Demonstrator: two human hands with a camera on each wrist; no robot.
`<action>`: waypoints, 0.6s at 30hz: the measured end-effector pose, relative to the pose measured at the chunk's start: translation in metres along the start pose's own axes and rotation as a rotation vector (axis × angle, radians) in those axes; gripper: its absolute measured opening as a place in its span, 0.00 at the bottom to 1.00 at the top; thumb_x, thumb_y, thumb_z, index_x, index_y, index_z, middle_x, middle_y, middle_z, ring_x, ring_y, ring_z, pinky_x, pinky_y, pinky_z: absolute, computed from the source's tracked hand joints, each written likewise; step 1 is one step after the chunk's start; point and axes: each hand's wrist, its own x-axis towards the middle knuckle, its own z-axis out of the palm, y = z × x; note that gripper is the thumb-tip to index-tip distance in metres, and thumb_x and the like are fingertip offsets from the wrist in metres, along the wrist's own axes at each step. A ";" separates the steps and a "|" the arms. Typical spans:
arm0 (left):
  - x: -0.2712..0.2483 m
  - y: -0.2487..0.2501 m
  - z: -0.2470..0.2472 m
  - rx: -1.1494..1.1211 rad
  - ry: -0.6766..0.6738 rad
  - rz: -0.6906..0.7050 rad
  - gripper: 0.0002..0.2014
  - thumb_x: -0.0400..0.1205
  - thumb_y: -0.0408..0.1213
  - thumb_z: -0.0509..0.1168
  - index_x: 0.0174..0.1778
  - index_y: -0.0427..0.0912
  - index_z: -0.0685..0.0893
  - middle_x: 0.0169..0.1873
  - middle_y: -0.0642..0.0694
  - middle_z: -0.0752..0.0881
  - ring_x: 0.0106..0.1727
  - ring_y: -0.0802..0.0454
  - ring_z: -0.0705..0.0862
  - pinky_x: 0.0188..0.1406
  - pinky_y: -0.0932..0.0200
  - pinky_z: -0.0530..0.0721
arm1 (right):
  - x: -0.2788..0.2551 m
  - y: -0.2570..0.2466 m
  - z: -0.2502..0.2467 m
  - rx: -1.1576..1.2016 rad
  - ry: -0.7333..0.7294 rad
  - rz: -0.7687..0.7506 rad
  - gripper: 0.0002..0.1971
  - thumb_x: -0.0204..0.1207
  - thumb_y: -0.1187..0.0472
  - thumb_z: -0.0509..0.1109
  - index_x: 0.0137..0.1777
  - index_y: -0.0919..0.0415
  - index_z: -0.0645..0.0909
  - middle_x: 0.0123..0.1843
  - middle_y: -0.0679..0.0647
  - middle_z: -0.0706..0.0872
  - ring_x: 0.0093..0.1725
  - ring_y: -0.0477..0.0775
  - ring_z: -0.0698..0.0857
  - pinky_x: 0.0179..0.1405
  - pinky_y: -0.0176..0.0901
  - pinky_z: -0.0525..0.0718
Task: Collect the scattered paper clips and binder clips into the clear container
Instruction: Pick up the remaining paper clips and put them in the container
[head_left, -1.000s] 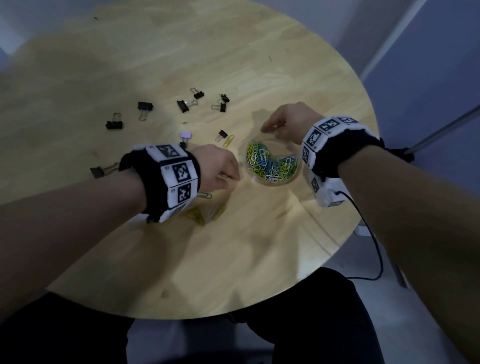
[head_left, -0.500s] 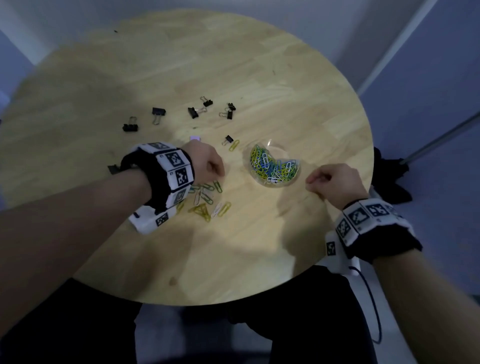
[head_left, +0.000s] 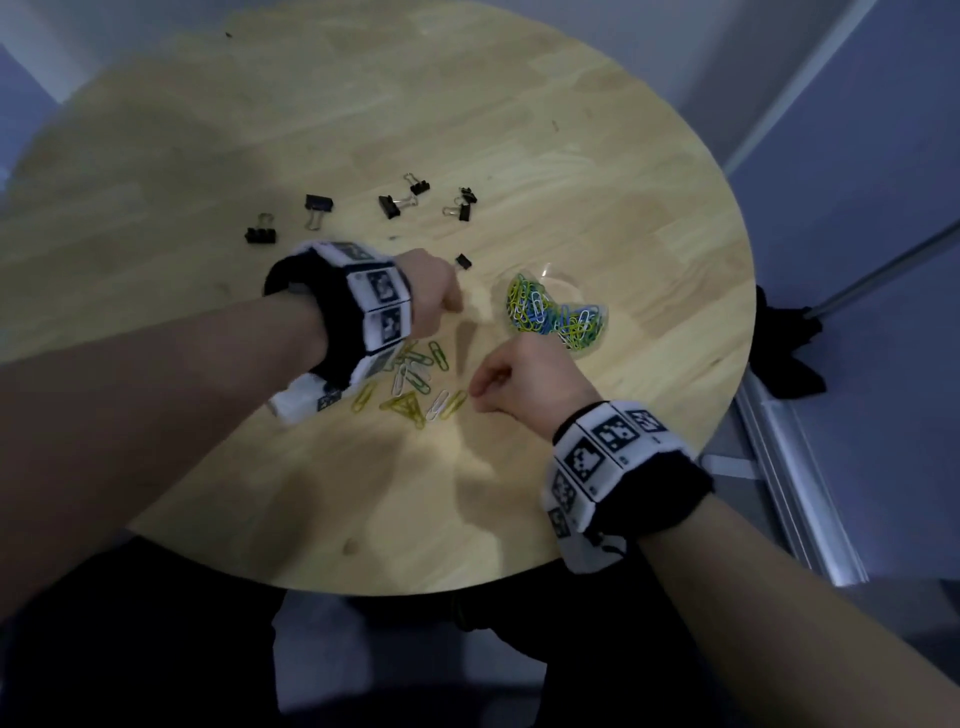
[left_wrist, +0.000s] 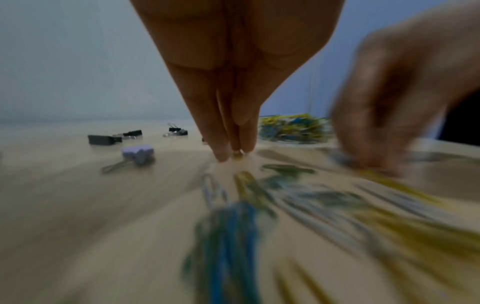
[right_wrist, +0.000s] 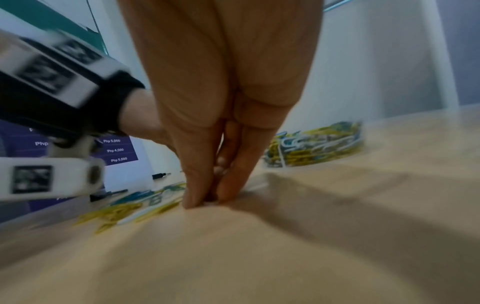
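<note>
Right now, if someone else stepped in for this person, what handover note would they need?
Left hand: fingertips pinched together on the table, just left of the container; a small item may be under them, unclear.
Right hand: fingertips down at the right edge of the loose paper clips; a grip isn't confirmed.
Done: container already holds many paper clips.
Left: the loose pile near the table's front, the black binder clips farther back, and a purple binder clip by the left hand.
</note>
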 end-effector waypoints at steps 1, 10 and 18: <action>-0.010 -0.003 0.003 0.000 -0.036 0.002 0.18 0.81 0.25 0.56 0.54 0.51 0.84 0.56 0.38 0.82 0.58 0.43 0.81 0.59 0.63 0.77 | 0.003 -0.004 0.003 0.010 0.015 -0.017 0.09 0.65 0.71 0.76 0.46 0.65 0.90 0.40 0.58 0.92 0.31 0.38 0.80 0.30 0.18 0.70; -0.078 -0.059 0.010 -0.360 0.022 -0.396 0.20 0.78 0.35 0.69 0.67 0.45 0.80 0.64 0.46 0.83 0.64 0.47 0.82 0.62 0.60 0.75 | -0.001 -0.019 0.001 -0.017 0.030 0.072 0.45 0.50 0.60 0.87 0.70 0.56 0.74 0.58 0.54 0.76 0.51 0.51 0.79 0.58 0.44 0.83; -0.076 -0.033 0.041 -0.440 -0.008 -0.308 0.27 0.70 0.38 0.76 0.67 0.46 0.80 0.60 0.48 0.84 0.51 0.54 0.80 0.50 0.65 0.74 | -0.001 -0.040 0.027 -0.055 -0.027 0.012 0.43 0.51 0.62 0.86 0.70 0.55 0.76 0.62 0.57 0.74 0.60 0.58 0.80 0.65 0.48 0.80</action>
